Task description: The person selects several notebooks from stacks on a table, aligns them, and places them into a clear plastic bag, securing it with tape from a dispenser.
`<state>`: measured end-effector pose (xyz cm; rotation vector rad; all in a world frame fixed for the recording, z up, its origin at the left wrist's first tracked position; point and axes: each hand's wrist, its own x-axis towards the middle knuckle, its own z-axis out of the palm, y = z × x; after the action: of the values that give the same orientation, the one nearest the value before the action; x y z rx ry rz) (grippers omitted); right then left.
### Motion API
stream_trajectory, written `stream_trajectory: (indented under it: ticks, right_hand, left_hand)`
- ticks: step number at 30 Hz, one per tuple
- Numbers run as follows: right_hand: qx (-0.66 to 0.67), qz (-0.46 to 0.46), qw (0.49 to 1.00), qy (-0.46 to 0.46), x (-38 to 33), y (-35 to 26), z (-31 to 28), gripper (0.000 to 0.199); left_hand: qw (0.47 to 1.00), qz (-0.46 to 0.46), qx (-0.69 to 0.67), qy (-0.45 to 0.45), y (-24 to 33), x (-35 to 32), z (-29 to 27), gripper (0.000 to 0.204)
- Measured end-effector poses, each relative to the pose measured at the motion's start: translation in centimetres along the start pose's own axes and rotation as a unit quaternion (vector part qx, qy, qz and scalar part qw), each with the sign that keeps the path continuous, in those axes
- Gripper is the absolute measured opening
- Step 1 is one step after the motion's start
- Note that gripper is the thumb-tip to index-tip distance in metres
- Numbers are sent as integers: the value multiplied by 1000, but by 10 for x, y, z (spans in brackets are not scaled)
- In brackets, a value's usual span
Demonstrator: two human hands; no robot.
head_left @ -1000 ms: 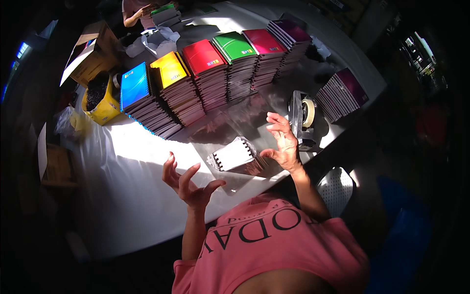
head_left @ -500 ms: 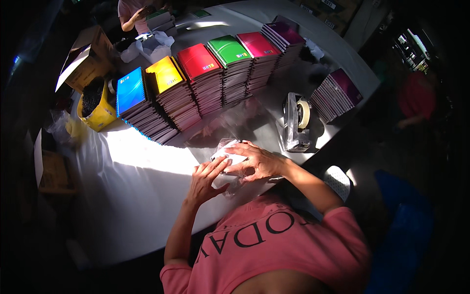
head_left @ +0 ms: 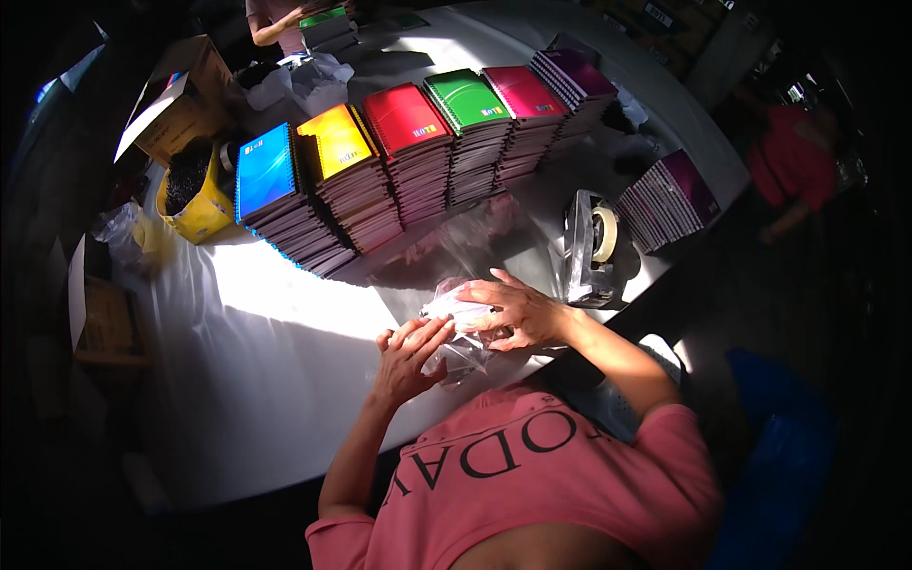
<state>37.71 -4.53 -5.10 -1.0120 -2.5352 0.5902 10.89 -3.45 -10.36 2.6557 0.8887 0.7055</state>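
Both hands, left hand [head_left: 410,356] & right hand [head_left: 518,312], grasping clear crinkled plastic bag [head_left: 456,328] w/ small notebook at near table [head_left: 275,380] edge; thin film may tear under uneven pull.

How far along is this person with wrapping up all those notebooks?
Done: no wrapped notebooks can be picked out on the white table. In hand: the left hand and right hand both press on one small item in a clear plastic bag. Left: five tall stacks of spiral notebooks, blue to pink, plus purple ones beside the tape dispenser, all look unwrapped.
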Motion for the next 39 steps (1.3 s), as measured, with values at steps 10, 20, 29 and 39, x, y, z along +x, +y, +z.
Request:
stream_trajectory:
  ticks: [10, 20, 29, 39]
  right_hand:
    - [369, 129, 910, 137, 16, 34, -31, 30]
    - [462, 169, 744, 452, 36, 24, -47, 18]
    - [302, 627, 594, 404, -138, 18, 1, 39]
    - [-150, 724, 593, 318, -154, 0, 50, 24]
  left_hand:
    - [982, -38, 88, -160, 36, 39, -39, 83]
    - [987, -15, 55, -149, 23, 40, -38, 85]
    - [975, 15, 103, -194, 18, 59, -56, 98]
    - [977, 42, 90, -186, 16, 61, -62, 99]
